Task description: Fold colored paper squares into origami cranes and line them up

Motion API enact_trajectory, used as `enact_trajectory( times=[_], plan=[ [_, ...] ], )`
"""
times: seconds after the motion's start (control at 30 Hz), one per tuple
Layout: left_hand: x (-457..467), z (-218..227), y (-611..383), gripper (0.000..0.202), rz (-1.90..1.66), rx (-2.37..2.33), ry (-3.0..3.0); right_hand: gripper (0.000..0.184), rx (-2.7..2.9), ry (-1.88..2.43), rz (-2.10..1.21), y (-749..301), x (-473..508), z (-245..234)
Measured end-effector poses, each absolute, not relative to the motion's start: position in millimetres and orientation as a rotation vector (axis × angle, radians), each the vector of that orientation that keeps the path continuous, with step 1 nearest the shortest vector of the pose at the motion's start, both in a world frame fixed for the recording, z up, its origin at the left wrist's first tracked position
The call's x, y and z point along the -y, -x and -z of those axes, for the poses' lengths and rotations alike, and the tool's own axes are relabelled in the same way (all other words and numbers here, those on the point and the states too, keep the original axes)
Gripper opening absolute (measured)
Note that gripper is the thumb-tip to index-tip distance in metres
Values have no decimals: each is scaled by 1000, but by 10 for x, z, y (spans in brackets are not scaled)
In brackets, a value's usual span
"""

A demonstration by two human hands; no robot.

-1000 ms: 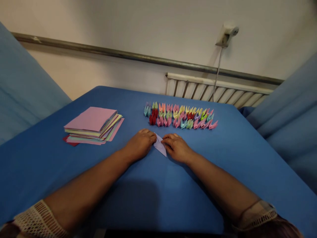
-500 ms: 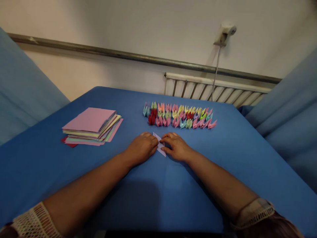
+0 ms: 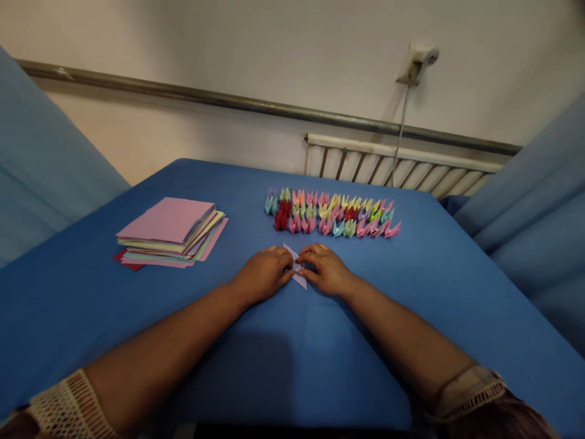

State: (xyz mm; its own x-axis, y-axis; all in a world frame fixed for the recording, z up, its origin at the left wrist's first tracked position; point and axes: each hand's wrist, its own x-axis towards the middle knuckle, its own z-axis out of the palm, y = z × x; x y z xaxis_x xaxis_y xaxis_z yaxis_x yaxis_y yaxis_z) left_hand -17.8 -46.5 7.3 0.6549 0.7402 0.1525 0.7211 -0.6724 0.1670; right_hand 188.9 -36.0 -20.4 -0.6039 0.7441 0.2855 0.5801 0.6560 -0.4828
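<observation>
A small folded sheet of pale lilac origami paper point(image 3: 300, 280) lies on the blue cloth between my two hands, its pointed ends showing at the far and near sides. My left hand point(image 3: 267, 272) is closed at the paper's left edge, fingers curled and thumb reaching inward. My right hand point(image 3: 325, 269) grips the right edge, thumb and fingertips bent onto the folds. Both thumbs nearly meet over the middle of the paper. The fingers hide much of the central folds.
Beyond my hands stand rows of folded paper cranes point(image 3: 338, 213) in several colours. A stack of coloured paper squares point(image 3: 169, 222) sits on the left. The blue-covered table point(image 3: 247, 378) reaches toward a radiator point(image 3: 379, 158) and wall rail point(image 3: 256, 108); curtains point(image 3: 539, 244) hang at both sides.
My left thumb has moved inward to the paper's middle, close to the right thumb. The paper, stack and cranes keep their places apart from a slight camera shift.
</observation>
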Motion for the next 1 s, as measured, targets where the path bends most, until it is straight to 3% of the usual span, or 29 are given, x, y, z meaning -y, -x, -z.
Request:
enact_trajectory(
  times=[0.5,1.0],
  plan=[
    [408,-4,182,16,-446,-1270,-2640,11,2314,1142,-517,-1806,277,268],
    [337,-11,208,14,-375,-1512,-2618,11,2183,1478,-420,-1665,249,298]
  ],
)
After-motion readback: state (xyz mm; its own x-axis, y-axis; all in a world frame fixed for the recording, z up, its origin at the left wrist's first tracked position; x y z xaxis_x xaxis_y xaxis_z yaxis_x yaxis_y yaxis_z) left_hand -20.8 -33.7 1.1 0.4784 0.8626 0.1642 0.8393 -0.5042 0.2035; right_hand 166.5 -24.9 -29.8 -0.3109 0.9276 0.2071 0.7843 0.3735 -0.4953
